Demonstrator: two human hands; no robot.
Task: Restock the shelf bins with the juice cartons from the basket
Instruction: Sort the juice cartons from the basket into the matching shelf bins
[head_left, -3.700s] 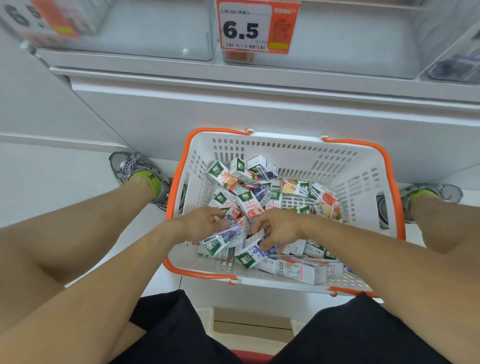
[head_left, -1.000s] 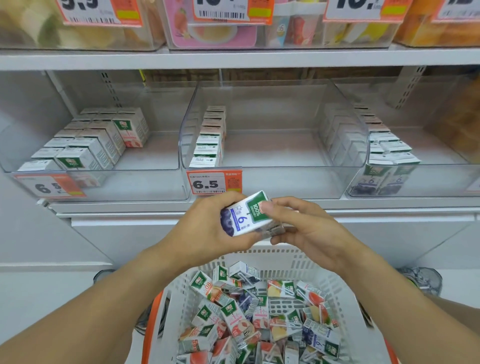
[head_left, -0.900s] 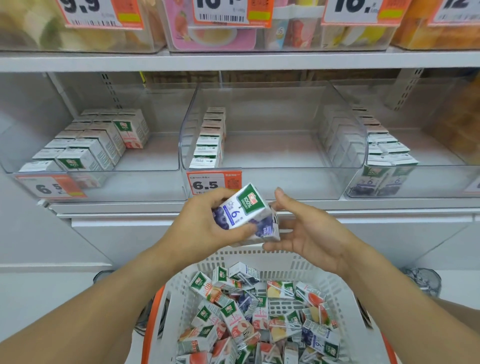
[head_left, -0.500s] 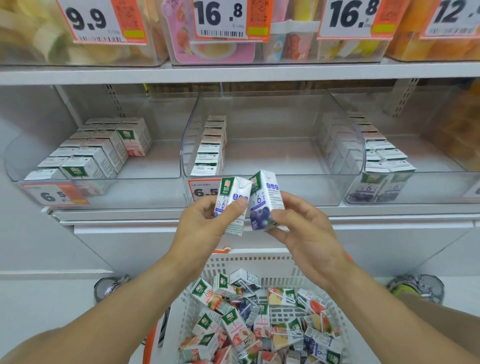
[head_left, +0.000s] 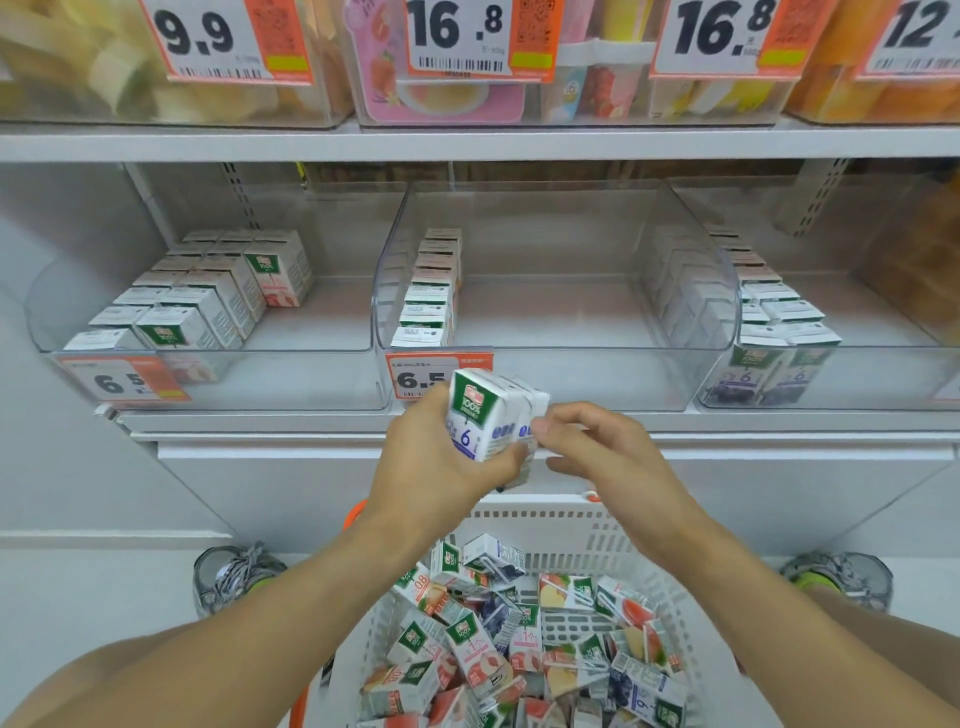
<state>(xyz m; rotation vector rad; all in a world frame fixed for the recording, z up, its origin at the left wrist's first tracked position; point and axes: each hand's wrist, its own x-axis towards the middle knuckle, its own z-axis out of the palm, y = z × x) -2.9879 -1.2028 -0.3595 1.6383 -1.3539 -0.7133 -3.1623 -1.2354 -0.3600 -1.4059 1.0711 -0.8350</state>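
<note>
Half a second ago each hand held one carton; now your left hand (head_left: 441, 457) grips both white-and-green blueberry juice cartons (head_left: 493, 415) pressed side by side, while your right hand (head_left: 597, 452) pinches their edge. They hover before the clear plastic middle bin (head_left: 727, 312), above the white basket (head_left: 597, 530), ready for shelving together.

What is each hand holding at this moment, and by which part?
The left hand grips two blueberry cartons side by side around their lower bodies. The right hand pinches the right carton's outer edge with its fingers.
</note>
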